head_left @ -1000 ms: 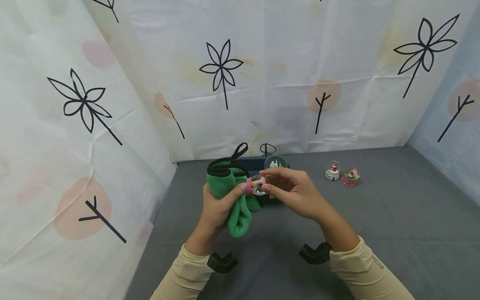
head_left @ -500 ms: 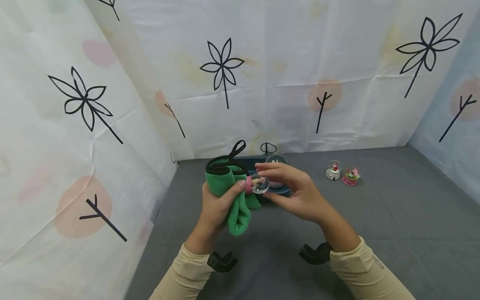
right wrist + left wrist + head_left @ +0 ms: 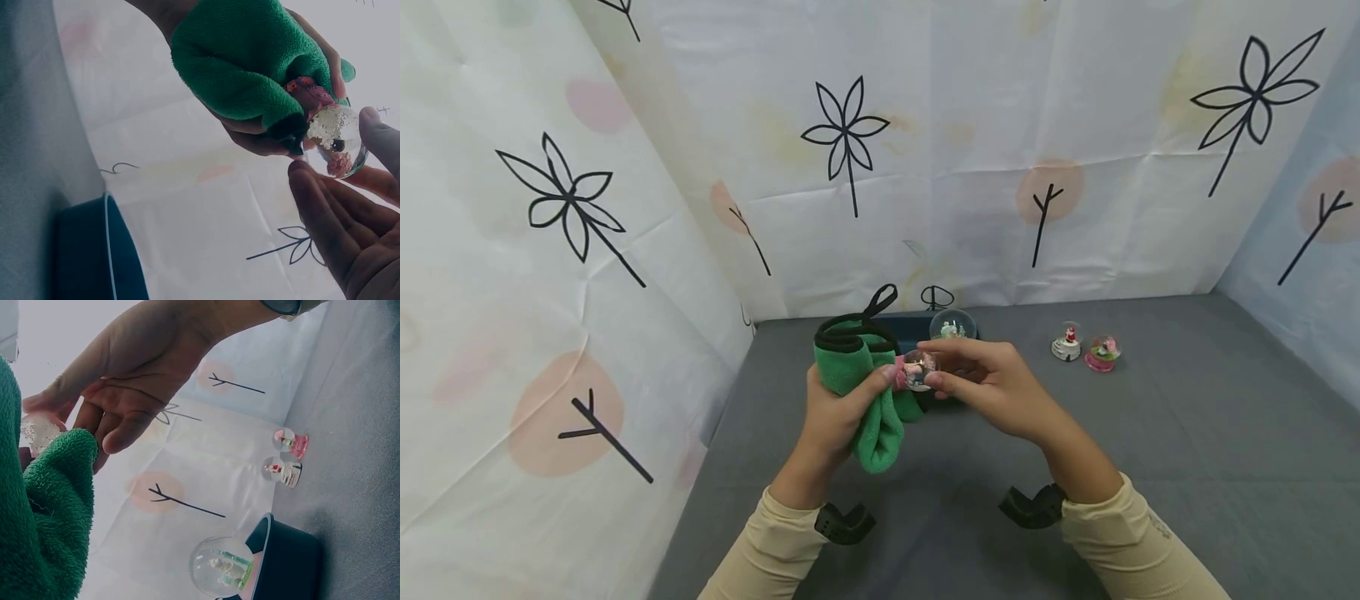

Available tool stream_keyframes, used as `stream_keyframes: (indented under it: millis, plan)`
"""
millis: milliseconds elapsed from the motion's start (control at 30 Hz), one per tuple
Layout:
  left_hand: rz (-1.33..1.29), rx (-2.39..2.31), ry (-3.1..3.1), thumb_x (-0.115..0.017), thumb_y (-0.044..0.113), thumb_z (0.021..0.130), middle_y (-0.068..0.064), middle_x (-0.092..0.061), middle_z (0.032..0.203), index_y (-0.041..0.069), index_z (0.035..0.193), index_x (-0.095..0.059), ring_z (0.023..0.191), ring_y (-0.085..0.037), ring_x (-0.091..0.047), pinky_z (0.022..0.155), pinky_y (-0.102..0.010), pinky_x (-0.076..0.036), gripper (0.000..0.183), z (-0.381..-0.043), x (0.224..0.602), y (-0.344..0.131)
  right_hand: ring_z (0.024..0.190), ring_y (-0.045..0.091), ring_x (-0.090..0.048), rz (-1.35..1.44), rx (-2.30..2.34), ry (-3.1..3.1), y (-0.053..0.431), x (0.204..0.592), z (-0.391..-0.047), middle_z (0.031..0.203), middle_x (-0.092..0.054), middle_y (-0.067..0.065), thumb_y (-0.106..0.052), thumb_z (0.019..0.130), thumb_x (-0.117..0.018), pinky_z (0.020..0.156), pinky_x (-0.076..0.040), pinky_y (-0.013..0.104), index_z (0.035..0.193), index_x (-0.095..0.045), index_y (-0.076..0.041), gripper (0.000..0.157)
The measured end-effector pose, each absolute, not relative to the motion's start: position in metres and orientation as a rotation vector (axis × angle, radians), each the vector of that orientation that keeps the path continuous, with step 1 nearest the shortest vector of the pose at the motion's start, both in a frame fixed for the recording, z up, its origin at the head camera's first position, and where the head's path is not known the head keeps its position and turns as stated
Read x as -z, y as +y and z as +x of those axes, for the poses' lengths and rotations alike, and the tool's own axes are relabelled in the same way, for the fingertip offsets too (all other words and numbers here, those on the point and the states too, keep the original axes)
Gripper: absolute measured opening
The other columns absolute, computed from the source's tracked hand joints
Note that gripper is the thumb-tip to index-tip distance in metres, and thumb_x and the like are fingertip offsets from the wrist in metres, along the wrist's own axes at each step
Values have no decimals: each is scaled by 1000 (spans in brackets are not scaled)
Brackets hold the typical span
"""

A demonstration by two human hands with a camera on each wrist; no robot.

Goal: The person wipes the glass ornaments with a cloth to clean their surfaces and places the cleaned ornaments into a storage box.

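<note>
My left hand (image 3: 837, 408) grips a folded green cloth (image 3: 880, 437) with black trim. Wrapped in it is the pink base of a small snow globe (image 3: 917, 372), tipped on its side with the glass pointing right. The left thumb presses along the pink base. My right hand (image 3: 992, 383) pinches the clear ball between thumb and fingertips. In the right wrist view the glass ball (image 3: 337, 140) shows a pink figure and pale flakes inside, with the thumb at one side and fingers at the other. The left wrist view has the cloth (image 3: 59, 519) covering most of the globe.
Behind the hands stands a dark blue bin (image 3: 910, 327) with a larger snow globe (image 3: 953, 324) in it. Two small snow globes, one white-based (image 3: 1066, 342) and one pink-based (image 3: 1101, 354), sit at the back right of the grey table (image 3: 1150, 450). Patterned fabric hangs behind.
Half a second ago my right fingers were spread wider around the ball; now they have closed in on it. The globe has turned about its axis. My left hand stays almost where it was.
</note>
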State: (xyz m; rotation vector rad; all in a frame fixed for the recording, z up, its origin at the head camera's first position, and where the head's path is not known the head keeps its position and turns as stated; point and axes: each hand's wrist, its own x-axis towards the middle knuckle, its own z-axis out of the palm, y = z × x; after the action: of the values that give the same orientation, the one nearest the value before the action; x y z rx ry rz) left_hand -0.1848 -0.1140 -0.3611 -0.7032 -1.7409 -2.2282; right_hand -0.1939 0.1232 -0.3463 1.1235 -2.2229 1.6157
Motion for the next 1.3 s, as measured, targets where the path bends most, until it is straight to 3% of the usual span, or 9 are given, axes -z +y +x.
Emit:
stream_keyframes:
  millis: [67, 233, 400, 500, 667, 800, 1000, 1300]
  plan:
    - [-708, 2218, -1739, -77, 3, 94, -4, -74, 102, -2, 118, -67, 89, -15, -75, 80, -36, -68, 26, -185, 361, -114, 95, 18, -79, 1098, -1612, -2253, 123, 345, -193, 128, -74, 17, -2, 100, -71, 82, -67, 32, 139, -67, 0, 39]
    - [-692, 2214, -1733, -76, 3, 95, -6, -76, 101, -4, 118, -68, 86, -16, -77, 77, -36, -68, 26, -185, 361, -114, 120, 16, -72, 1144, -1627, -2179, 121, 346, -193, 136, -69, 15, 1, 98, -73, 96, -64, 33, 142, -64, 0, 45]
    - [-657, 2208, -1743, -76, 1, 95, -6, -76, 100, -3, 118, -68, 86, -17, -77, 77, -36, -68, 25, -185, 361, -115, 137, 18, -62, 1261, -1607, -2014, 120, 347, -194, 149, -59, 22, 15, 87, -79, 107, -59, 36, 140, -61, 4, 57]
    - [-660, 2211, -1743, -75, 1, 95, -6, -76, 101, -3, 119, -67, 86, -17, -77, 77, -37, -68, 25, -185, 360, -114, 142, 20, -58, 1314, -1543, -1975, 121, 346, -195, 151, -58, 22, 17, 83, -81, 111, -57, 35, 136, -64, 5, 57]
    - [-669, 2232, -1747, -75, 2, 96, -5, -75, 99, -1, 117, -68, 86, -17, -77, 77, -39, -69, 23, -185, 360, -114, 138, 15, -61, 1349, -1474, -1977, 122, 346, -196, 143, -66, 19, 16, 85, -80, 103, -60, 27, 130, -71, 0, 49]
    - [-661, 2238, -1738, -75, 2, 96, -4, -76, 100, 0, 117, -69, 87, -17, -78, 77, -39, -69, 22, -184, 361, -115, 127, 14, -68, 1345, -1476, -2012, 121, 345, -196, 136, -69, 22, 14, 87, -79, 95, -64, 31, 133, -70, 0, 49]
    - [-727, 2212, -1728, -75, 2, 95, -3, -75, 101, -6, 117, -67, 87, -15, -77, 78, -36, -68, 25, -184, 360, -115, 108, 13, -75, 1157, -1569, -2189, 121, 343, -192, 131, -73, 14, 1, 98, -74, 91, -66, 33, 139, -67, -2, 42]
    - [-728, 2209, -1735, -74, 2, 96, -2, -76, 102, -10, 120, -64, 86, -14, -77, 78, -35, -68, 29, -184, 360, -114, 111, 9, -72, 1100, -1605, -2147, 123, 343, -190, 131, -72, 18, -1, 100, -71, 92, -64, 28, 135, -69, 0, 34]
